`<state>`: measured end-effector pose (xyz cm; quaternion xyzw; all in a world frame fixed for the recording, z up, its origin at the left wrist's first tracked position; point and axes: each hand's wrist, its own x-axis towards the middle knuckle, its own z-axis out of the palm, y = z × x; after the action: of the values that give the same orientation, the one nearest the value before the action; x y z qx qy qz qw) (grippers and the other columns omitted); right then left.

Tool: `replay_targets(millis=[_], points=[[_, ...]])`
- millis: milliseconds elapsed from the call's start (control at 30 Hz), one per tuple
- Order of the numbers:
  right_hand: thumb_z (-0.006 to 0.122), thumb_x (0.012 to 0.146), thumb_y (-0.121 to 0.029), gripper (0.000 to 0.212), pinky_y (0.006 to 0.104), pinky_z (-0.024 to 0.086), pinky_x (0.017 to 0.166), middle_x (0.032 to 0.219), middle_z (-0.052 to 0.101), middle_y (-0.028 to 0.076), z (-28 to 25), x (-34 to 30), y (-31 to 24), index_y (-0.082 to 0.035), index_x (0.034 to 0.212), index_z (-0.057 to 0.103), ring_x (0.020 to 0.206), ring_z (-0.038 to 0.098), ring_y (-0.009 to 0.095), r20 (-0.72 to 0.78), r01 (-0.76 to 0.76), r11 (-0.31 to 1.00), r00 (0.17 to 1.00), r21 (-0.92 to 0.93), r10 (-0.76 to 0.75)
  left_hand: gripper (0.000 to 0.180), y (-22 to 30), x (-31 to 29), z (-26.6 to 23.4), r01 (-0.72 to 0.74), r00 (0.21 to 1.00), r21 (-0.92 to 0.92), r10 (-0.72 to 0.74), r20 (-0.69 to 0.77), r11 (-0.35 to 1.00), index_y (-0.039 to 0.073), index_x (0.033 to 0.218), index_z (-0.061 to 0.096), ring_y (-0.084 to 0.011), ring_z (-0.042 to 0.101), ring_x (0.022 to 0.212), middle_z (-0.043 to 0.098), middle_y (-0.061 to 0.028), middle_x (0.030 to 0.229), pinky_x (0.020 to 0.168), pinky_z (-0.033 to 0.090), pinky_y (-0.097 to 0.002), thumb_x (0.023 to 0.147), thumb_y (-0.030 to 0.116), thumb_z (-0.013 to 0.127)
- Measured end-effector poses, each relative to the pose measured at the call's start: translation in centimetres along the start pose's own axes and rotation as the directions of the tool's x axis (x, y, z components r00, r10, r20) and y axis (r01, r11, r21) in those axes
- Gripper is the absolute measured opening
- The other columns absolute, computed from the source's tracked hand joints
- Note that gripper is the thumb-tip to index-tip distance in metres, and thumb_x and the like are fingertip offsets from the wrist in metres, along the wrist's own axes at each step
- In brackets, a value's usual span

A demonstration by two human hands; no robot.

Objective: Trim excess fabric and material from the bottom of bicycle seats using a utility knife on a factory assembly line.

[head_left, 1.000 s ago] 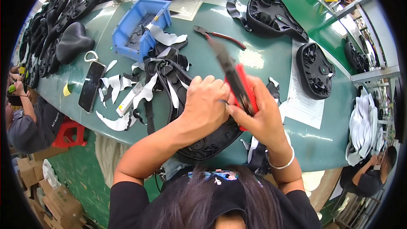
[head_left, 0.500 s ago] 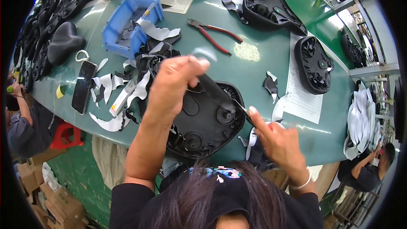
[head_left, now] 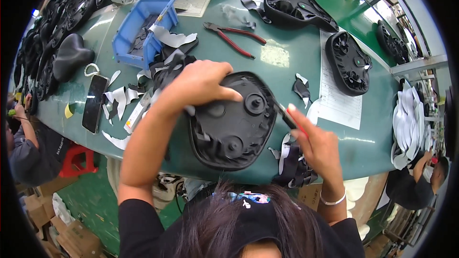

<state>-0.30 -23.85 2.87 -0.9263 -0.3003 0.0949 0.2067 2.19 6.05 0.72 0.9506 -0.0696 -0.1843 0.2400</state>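
Observation:
A black bicycle saddle (head_left: 224, 136) lies upside down in front of me, its ribbed underside and two round sockets showing. My left hand (head_left: 205, 83) grips its far left edge, thumb on the underside. The fingers curl over the far side, partly hidden. In my right hand (head_left: 315, 145) is a slim red-handled knife (head_left: 288, 117), its dark blade at the saddle's right edge. Black and white trimmed scraps (head_left: 294, 165) lie beside that hand. A blurred scrap (head_left: 239, 15) shows beyond the red-handled pliers (head_left: 234, 38).
A blue bin (head_left: 143, 31) holding scraps stands at the back left, near a phone (head_left: 95, 102). Two more upturned saddles (head_left: 299, 7) lie at the back right, one over a paper sheet (head_left: 339, 110). Finished-looking saddles (head_left: 74, 57) pile up at left; people sit on both sides.
My left hand has let go of a black strip and now grips the saddle. A blurred scrap has appeared near the pliers. The saddle has turned slightly; the knife has drawn off its underside.

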Motion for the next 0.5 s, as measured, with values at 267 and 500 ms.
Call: replay_targets(millis=[267,500], points=[[0.062,0.083,-0.001,0.055,0.029,0.051,0.064,0.111,0.065,0.016,2.8,0.3,2.4,-0.01,0.135,0.048,0.067,0.062,0.026,-0.203,0.127,0.88,0.978,0.459,-0.035,0.065,-2.1,-5.4,0.7,-0.062,0.949,-0.936,-0.271,-0.163,0.346,-0.001,0.133,0.043,-0.0188,0.054,0.11,0.056,-0.0099,0.122,0.097,0.041,-0.0315,0.078,0.022,0.069],[0.065,0.08,-0.004,0.06,0.0337,0.042,0.047,0.067,0.053,0.006,2.2,5.3,2.5,-0.021,0.135,0.05,0.053,0.053,0.023,-0.296,0.296,0.952,0.919,0.082,-0.26,0.066,-0.7,-5.1,2.1,-0.225,0.889,-0.898,-0.297,-0.348,0.378,-0.004,0.137,0.034,-0.0253,0.048,0.122,0.049,-0.0169,0.131,0.105,0.037,-0.0381,0.077,0.008,0.057]])
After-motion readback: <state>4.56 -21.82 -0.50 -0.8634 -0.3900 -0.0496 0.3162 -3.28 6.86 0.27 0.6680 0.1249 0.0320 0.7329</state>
